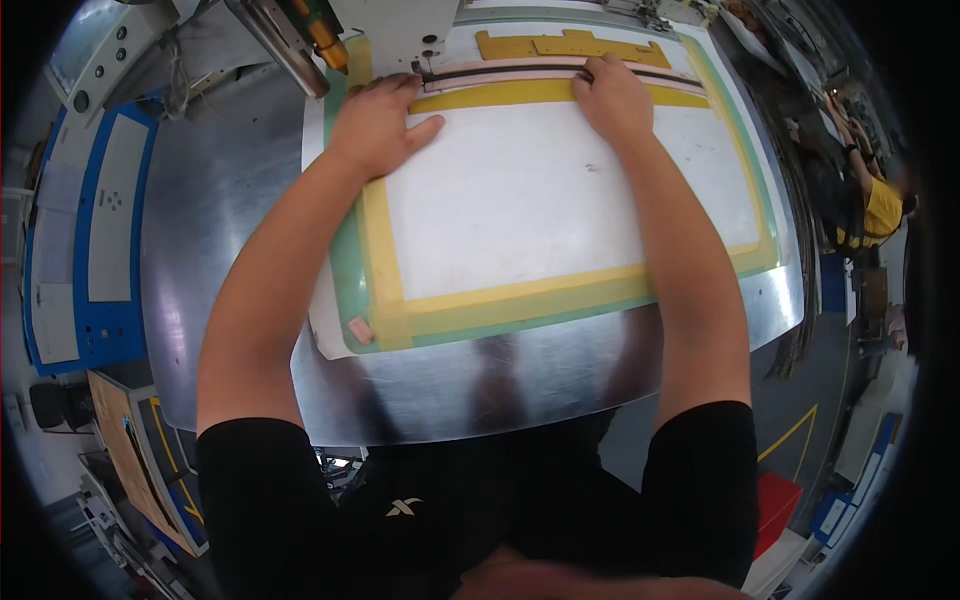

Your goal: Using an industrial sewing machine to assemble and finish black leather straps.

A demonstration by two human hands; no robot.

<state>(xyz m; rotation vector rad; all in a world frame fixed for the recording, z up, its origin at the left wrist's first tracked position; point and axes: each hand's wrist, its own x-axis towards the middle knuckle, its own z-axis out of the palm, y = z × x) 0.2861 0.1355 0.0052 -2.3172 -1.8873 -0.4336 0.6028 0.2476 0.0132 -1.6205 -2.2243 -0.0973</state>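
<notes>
A long pink strip with a dark band (510, 73) along it lies across the far part of a white board framed in yellow tape (560, 285). My left hand (380, 125) rests palm down at the strip's left end, thumb spread away from the fingers; its fingertips are partly hidden. My right hand (615, 100) is bent over the strip right of its middle, thumb and fingers closed on the dark band. Just nearer than the strip runs a flat yellow bar (480, 97). Beyond it lies a yellow notched plate (575, 47).
A machine head (395, 30) and a yellow-orange cylinder (325, 40) hang close to my left hand. Under the board is a shiny metal table (220, 230). A blue-edged control panel (110, 215) stands left. Another person in yellow (880, 210) works at far right.
</notes>
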